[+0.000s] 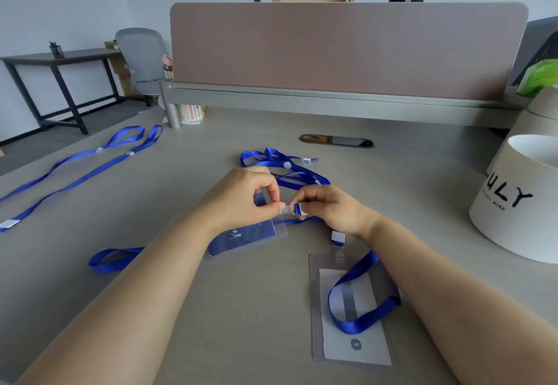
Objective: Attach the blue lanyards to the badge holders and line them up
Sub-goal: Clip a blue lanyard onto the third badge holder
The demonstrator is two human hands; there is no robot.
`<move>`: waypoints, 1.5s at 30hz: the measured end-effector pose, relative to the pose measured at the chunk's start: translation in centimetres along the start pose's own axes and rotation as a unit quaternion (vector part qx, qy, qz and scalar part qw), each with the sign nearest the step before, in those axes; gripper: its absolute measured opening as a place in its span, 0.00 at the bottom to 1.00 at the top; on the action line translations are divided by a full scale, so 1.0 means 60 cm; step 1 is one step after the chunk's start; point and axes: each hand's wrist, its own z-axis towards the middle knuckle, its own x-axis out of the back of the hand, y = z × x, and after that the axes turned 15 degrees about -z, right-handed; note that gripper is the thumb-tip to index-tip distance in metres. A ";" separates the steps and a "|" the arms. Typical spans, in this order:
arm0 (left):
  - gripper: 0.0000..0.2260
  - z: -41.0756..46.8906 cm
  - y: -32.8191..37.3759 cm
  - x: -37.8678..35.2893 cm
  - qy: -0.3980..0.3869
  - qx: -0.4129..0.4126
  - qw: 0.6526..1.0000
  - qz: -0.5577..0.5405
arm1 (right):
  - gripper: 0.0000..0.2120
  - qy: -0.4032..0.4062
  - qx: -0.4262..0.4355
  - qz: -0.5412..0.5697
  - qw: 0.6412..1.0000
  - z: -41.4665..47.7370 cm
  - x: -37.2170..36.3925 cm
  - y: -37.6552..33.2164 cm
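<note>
My left hand (pixel 246 198) pinches the top edge of a clear badge holder with a dark blue card (pixel 244 238) lying at the desk's middle. My right hand (pixel 327 208) pinches the clear plastic clip (pixel 287 208) of a blue lanyard (pixel 113 259) right at that holder's slot. The two hands meet fingertip to fingertip. A second badge holder with a white card (pixel 351 342) lies near my right forearm, with a blue lanyard (pixel 362 303) looped over it. A tangle of blue lanyards (pixel 280 167) lies just behind my hands.
Two blue lanyards (pixel 75 170) lie stretched out side by side at the far left of the grey desk (pixel 241 324). A white cylindrical box (pixel 519 203) stands at the right. A pink partition (pixel 347 49) closes the back, with a cable port (pixel 336 140) before it.
</note>
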 end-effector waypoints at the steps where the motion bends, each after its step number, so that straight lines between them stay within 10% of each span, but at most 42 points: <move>1: 0.11 0.000 0.000 0.000 -0.004 -0.003 1.000 0.004 | 0.11 -0.002 -0.002 0.013 1.000 -0.001 0.002 -0.002; 16: 0.05 -0.001 0.004 -0.003 -0.038 0.001 0.999 0.021 | 0.06 0.005 0.011 -0.014 1.000 -0.011 0.001 -0.011; 30: 0.10 0.001 -0.003 -0.015 0.053 -0.161 0.981 0.090 | 0.09 0.021 0.013 0.110 0.994 -0.015 0.005 -0.007; 45: 0.04 -0.002 0.027 -0.024 0.082 0.025 0.996 0.007 | 0.07 0.071 -0.006 0.130 0.989 -0.012 -0.008 -0.015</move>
